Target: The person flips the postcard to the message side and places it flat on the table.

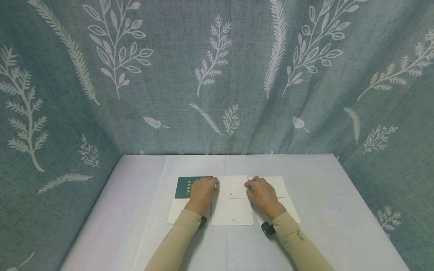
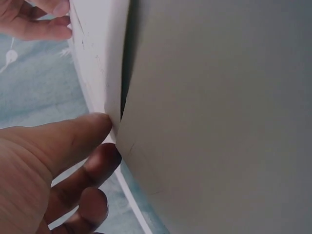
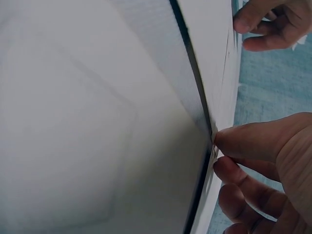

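Note:
A white booklet (image 1: 232, 214) with small print near its lower edge lies in the middle, crossed by a line partway up. My left hand (image 1: 200, 194) is at its upper left side, thumb and index finger pinching the edge in the left wrist view. At the upper right side, my right hand (image 1: 262, 195) pinches the edge between thumb and index finger, as the right wrist view shows. Left of the booklet, a dark green cover (image 1: 183, 188) with pale characters lies above a cream sheet (image 1: 176, 210), partly hidden by my left hand. Cream papers (image 1: 278, 184) lie under my right hand.
All the papers lie on a white-covered table (image 1: 325, 210). Blue-green curtains (image 1: 169, 75) with white leaf patterns hang behind and along both sides. A dark wrist device (image 1: 268, 228) sits at the right cuff.

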A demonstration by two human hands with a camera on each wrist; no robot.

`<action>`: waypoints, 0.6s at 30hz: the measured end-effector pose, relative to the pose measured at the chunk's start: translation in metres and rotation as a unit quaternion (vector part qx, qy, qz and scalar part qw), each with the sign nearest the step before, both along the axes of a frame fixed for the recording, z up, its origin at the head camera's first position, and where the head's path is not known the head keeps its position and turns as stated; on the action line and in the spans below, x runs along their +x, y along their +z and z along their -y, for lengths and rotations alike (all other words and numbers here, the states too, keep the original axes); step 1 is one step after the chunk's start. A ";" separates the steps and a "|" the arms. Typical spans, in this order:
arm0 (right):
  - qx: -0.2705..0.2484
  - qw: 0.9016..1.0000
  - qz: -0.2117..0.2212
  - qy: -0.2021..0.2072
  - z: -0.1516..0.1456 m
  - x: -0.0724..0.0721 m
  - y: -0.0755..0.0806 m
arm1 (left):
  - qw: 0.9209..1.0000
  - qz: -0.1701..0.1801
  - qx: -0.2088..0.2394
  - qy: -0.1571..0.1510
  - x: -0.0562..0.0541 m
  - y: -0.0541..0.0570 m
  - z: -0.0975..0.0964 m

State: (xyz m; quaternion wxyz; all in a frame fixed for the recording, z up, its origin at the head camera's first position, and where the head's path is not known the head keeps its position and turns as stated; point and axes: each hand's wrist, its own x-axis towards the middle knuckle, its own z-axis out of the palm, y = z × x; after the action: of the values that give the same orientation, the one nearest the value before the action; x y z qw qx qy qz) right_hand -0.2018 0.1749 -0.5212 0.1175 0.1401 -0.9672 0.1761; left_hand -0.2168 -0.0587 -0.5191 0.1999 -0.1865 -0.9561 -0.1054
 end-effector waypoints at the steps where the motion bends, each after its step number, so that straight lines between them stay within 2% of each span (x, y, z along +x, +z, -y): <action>1: 0.000 1.000 -0.001 -0.001 0.000 0.000 0.000 | 1.000 -0.001 0.003 -0.003 0.000 0.000 0.000; 5: 0.001 1.000 -0.006 -0.004 0.001 0.002 0.000 | 1.000 -0.004 0.012 -0.015 0.000 -0.002 0.003; 10: 0.012 1.000 -0.007 -0.008 0.003 0.003 0.000 | 0.999 0.026 0.018 -0.024 -0.001 -0.001 0.008; 13: 0.011 1.000 -0.015 -0.011 0.004 0.003 0.000 | 0.998 0.039 0.031 -0.029 0.001 0.003 0.012; 18: -0.004 1.000 -0.015 -0.022 0.010 0.004 0.004 | 0.999 0.021 0.032 -0.025 0.004 0.011 0.022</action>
State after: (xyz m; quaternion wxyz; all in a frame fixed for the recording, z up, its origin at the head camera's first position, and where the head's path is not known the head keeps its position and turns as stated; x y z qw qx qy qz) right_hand -0.1977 0.1653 -0.5169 0.1365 0.1205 -0.9675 0.1752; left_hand -0.2127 -0.0809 -0.5085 0.1831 -0.2019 -0.9512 -0.1447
